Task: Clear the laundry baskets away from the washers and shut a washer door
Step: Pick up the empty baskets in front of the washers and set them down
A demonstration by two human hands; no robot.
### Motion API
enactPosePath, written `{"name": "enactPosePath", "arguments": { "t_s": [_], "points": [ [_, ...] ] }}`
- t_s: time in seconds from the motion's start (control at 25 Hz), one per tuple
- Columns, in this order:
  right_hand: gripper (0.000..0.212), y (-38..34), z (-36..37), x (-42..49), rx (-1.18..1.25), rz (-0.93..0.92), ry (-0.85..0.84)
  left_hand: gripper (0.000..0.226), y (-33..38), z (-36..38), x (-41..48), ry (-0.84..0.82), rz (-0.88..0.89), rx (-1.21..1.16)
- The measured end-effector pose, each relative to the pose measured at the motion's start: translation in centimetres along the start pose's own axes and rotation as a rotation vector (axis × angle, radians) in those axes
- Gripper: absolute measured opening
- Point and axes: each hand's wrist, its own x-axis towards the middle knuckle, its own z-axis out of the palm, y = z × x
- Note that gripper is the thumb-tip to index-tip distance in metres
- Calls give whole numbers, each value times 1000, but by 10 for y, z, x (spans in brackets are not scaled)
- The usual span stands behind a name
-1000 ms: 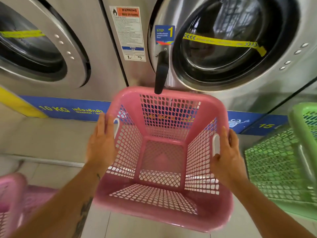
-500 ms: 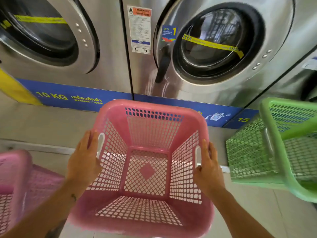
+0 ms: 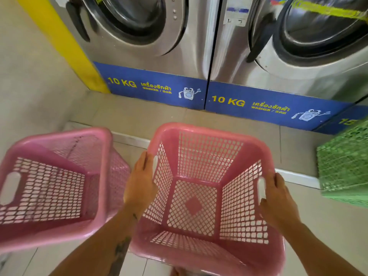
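I hold an empty pink laundry basket (image 3: 207, 136) in front of me by its two side handles. My left hand (image 3: 140, 186) grips the left rim and my right hand (image 3: 276, 202) grips the right rim. A second pink basket (image 3: 59, 140) sits tilted just left of it, close to my left forearm. A green basket (image 3: 344, 166) shows at the right edge. Two steel front-loading washers, the left washer (image 3: 139, 26) and the right washer (image 3: 310, 32), stand beyond on a raised step; both round doors look shut.
Blue "10 KG" panels (image 3: 155, 86) run along the washer bases. A yellow column (image 3: 59, 42) and a beige wall close off the left side. A low tiled step (image 3: 129, 116) with a white edge lies between the baskets and the machines.
The held pink basket has come back and down from the right washer's door. My view has swung left, so the second pink basket fills the left side and the green basket slid to the edge.
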Motion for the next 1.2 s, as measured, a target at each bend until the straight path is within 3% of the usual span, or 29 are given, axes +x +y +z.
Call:
{"name": "enactPosePath", "arguments": {
  "t_s": [0.28,0.56,0.8,1.04,1.2],
  "points": [
    [87,-12,46,15,-75,27,-3,91,-31,44,-3,55,-29,-33],
    [105,5,61,13,-4,54,-186,102,-38,64,-13,-207,-90,46],
    [65,-1,-8,-4,143,46,-200,52,23,-2,-11,-216,-173,-49],
    [74,15,-113,-60,192,51,-124,31,133,-83,-43,-203,17,-237],
    [67,49,-188,-91,196,22,-32,38,216,-118,-59,-149,158,-289]
  ]
}}
